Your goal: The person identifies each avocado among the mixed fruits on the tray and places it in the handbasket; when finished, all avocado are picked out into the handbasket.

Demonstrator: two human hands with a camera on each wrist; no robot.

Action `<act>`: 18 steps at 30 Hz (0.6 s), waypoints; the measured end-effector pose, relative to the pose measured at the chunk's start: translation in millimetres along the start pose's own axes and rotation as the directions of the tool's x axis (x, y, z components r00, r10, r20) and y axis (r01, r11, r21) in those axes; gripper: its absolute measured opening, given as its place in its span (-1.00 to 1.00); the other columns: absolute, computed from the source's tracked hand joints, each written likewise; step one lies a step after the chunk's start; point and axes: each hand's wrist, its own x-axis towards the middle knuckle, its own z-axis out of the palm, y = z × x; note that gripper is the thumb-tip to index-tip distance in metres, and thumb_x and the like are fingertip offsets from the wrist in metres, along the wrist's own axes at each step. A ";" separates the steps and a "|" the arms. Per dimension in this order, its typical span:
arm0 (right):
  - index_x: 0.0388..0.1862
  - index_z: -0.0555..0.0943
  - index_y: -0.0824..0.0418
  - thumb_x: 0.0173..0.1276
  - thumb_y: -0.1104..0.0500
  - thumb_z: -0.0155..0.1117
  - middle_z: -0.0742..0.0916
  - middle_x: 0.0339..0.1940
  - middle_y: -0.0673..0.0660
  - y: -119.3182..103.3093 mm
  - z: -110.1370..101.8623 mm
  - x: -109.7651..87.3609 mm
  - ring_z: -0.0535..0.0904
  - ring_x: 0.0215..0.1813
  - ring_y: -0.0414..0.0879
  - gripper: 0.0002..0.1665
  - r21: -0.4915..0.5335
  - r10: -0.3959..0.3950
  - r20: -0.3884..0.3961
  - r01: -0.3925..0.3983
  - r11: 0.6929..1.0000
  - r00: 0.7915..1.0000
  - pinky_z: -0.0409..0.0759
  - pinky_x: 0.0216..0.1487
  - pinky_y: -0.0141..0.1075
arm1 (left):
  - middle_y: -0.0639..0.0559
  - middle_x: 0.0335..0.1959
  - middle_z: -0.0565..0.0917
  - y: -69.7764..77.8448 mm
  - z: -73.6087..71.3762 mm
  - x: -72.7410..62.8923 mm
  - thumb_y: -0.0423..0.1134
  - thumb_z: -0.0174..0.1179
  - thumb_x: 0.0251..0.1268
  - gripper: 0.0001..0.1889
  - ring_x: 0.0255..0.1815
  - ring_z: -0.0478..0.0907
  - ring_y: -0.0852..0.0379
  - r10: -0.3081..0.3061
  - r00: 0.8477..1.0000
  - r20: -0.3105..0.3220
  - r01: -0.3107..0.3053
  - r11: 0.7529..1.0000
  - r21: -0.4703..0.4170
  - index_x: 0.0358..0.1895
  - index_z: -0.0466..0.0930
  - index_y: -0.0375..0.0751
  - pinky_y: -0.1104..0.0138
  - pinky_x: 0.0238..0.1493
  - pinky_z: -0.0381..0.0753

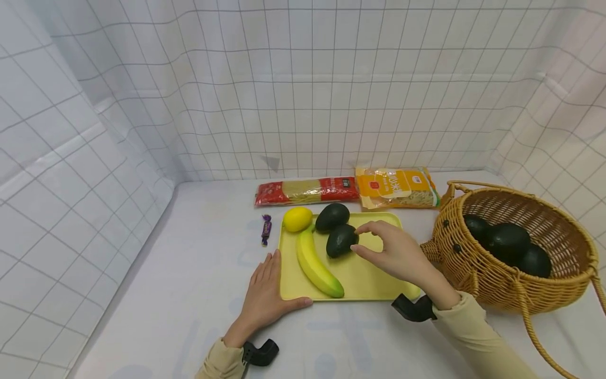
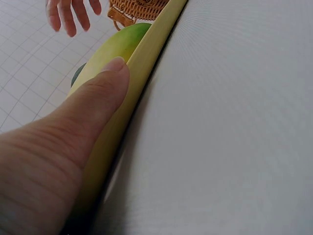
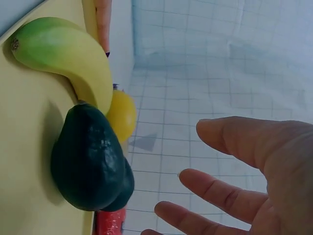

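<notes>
The right hand [image 1: 393, 250] is arched over the right half of the yellow tray [image 1: 379, 287], forearm entering from the lower right; its thumb and fingers are spread apart around a gap, holding nothing. In the head view its fingertips appear at the right edge of the front avocado [image 1: 341, 242]; the right wrist view shows them clear of it. The left hand [image 1: 267, 289] lies at the tray's near left corner, fingers extended along the left side, thumb apart from them and resting on the near rim, clamped on nothing. The front avocado, dark green, glossy and ovoid with a slightly bumpy skin, lies on the tray just in front of the rear avocado [image 1: 333, 217]. The banana [image 1: 314, 266], smooth, curved and yellow with a green near end, lies to their left; the lemon [image 1: 298, 219], rounded and bright yellow, occupies the far left corner. The tray is smooth, rectangular and low-rimmed with rounded corners. The basket [image 1: 563, 288], woven in tan strands with a rope-like handle, stands at right and contains dark avocados.
</notes>
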 end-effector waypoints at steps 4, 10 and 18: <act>0.08 0.60 0.17 0.26 -0.05 0.35 0.64 0.06 0.08 8.8 12.9 11.1 0.48 0.14 0.06 -0.52 0.050 -0.034 0.031 0.032 0.998 0.999 0.45 0.09 0.03 | -0.21 0.50 -0.04 0.1 0.3 0.1 0.54 0.20 -0.23 0.38 0.50 -0.19 -0.07 0.005 1.000 -0.005 -0.005 1.000 -0.001 0.50 -0.24 -0.35 0.06 0.42 -0.20; 0.14 0.56 0.19 0.24 0.01 0.37 0.61 0.12 0.11 19.0 28.4 24.6 0.43 0.20 0.10 -0.47 0.113 -0.073 0.075 0.064 0.992 0.994 0.35 0.21 0.04 | -0.20 0.50 -0.04 -0.2 1.0 0.5 0.56 0.17 -0.22 0.38 0.50 -0.18 -0.06 -0.001 1.000 0.002 0.001 1.000 0.009 0.50 -0.24 -0.34 0.06 0.42 -0.20; 0.19 0.55 0.15 0.24 0.04 0.37 0.51 0.22 0.25 26.6 39.4 35.7 0.34 0.26 0.18 -0.46 0.133 -0.069 0.121 0.052 0.990 0.990 0.29 0.24 0.11 | -0.20 0.50 -0.05 -0.7 1.3 0.6 0.57 0.17 -0.23 0.38 0.50 -0.18 -0.06 -0.006 1.000 0.000 0.006 1.000 0.008 0.50 -0.24 -0.33 0.05 0.42 -0.19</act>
